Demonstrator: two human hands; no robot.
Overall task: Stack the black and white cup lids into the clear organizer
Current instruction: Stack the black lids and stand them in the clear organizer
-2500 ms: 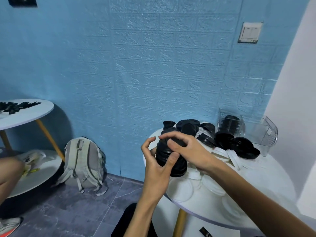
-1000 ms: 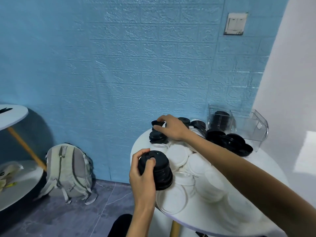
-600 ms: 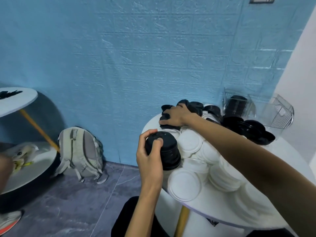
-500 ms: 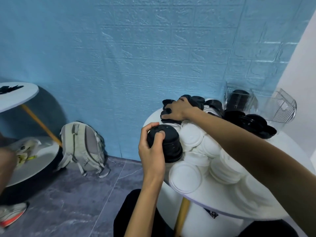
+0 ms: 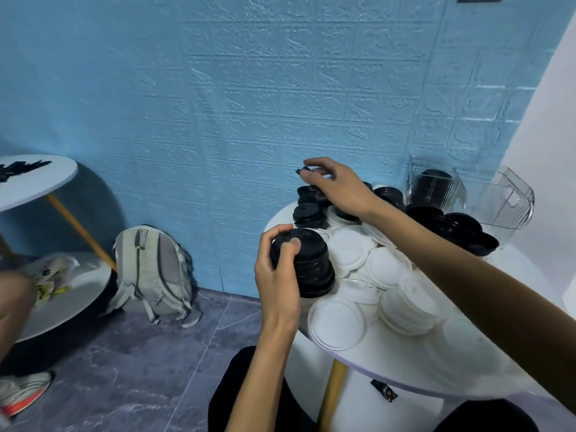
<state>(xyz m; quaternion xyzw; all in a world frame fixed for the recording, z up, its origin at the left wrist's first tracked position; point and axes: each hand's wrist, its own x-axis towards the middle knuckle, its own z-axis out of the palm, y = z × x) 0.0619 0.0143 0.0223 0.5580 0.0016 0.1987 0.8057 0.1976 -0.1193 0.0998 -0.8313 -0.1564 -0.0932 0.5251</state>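
My left hand (image 5: 277,275) grips a stack of black lids (image 5: 311,269) at the near left edge of the round white table (image 5: 467,369). Farther back, my right hand (image 5: 336,188) pinches a single black lid (image 5: 300,170), lifted above a short pile of black lids (image 5: 308,212). White lids (image 5: 367,266) lie heaped across the table's middle. More black lids (image 5: 452,227) are piled at the back right. The clear organizer (image 5: 436,188) stands against the wall with black lids in one compartment; its right part (image 5: 508,201) looks empty.
A blue brick-pattern wall runs close behind the table. On the floor to the left lies a grey backpack (image 5: 152,269). A second round table (image 5: 34,179) with a lower shelf stands at far left, and another person's knee and shoe show at that edge.
My right hand has lifted one black lid off the back pile. The left hand keeps its hold on the black stack near the table edge. The camera has tilted down slightly.
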